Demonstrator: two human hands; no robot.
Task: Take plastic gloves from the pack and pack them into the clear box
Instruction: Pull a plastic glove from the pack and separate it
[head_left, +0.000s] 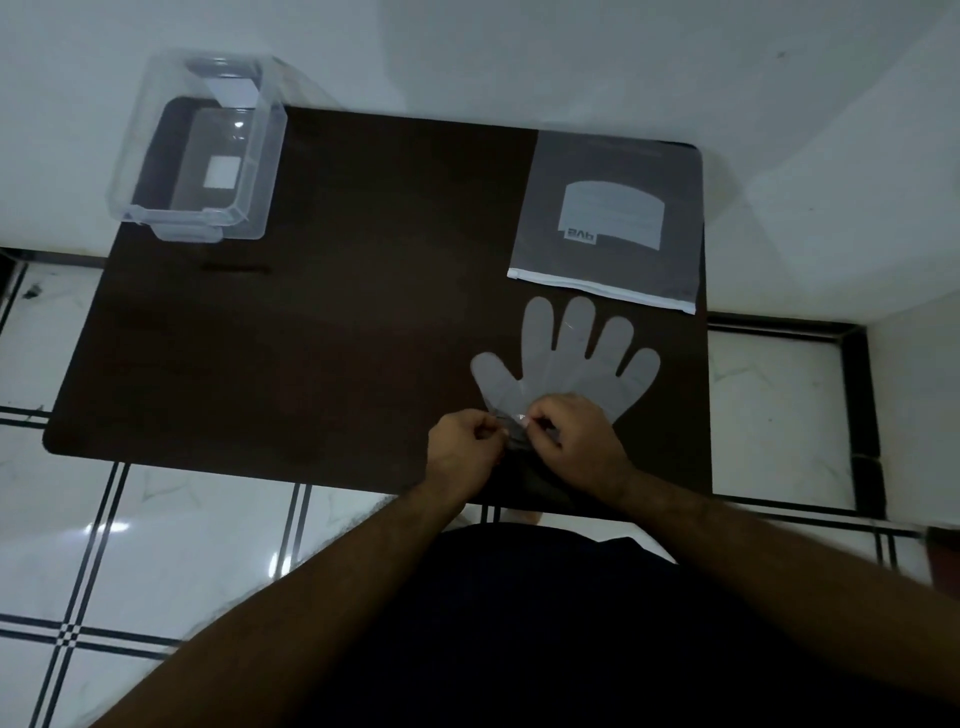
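A translucent plastic glove (566, 364) lies flat on the dark table, fingers spread and pointing away from me. My left hand (465, 449) and my right hand (576, 444) meet at its cuff end, both pinching the crumpled plastic there. The glove pack (608, 218), a flat grey zip bag with a white strip along its near edge, lies beyond the glove at the table's far right. The clear box (197, 150) stands open at the far left corner, partly over the table edge, with a white label showing through its bottom.
The dark brown table (311, 338) stands against a white wall. White floor tiles with dark lines surround it. My dark-clothed body fills the lower middle of the view.
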